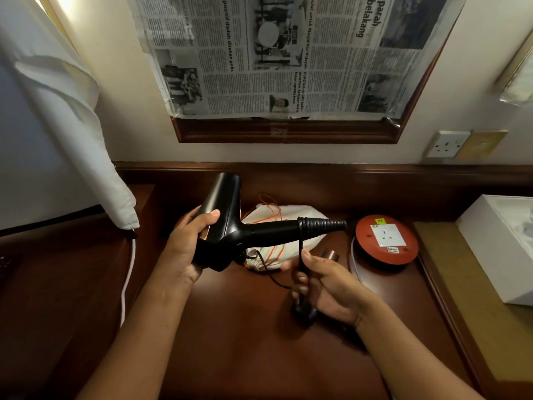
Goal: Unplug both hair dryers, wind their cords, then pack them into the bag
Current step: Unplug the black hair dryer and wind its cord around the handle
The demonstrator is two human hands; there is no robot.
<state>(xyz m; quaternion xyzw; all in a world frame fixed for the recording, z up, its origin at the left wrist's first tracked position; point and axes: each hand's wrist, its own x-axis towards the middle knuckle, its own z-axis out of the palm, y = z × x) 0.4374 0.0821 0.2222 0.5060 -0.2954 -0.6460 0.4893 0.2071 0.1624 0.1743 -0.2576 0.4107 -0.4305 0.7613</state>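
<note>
My left hand (pixel 190 243) grips the body of a black hair dryer (pixel 230 223), held above the wooden desk with its handle pointing right. The black cord (pixel 300 249) loops over the ribbed handle end and runs down into my right hand (pixel 323 281), which holds the cord and its black plug (pixel 302 311). Behind the dryer lies a white drawstring bag (pixel 288 217) with orange strings. A copper-coloured round part (pixel 330 254), possibly of the second dryer, shows just beyond my right hand; most of it is hidden.
A round red extension reel (pixel 386 241) with a white socket sits at the right, its white cable beside it. A white open box (pixel 499 246) stands far right. A wall socket (pixel 445 144) is above. A white cloth (pixel 72 134) hangs at left.
</note>
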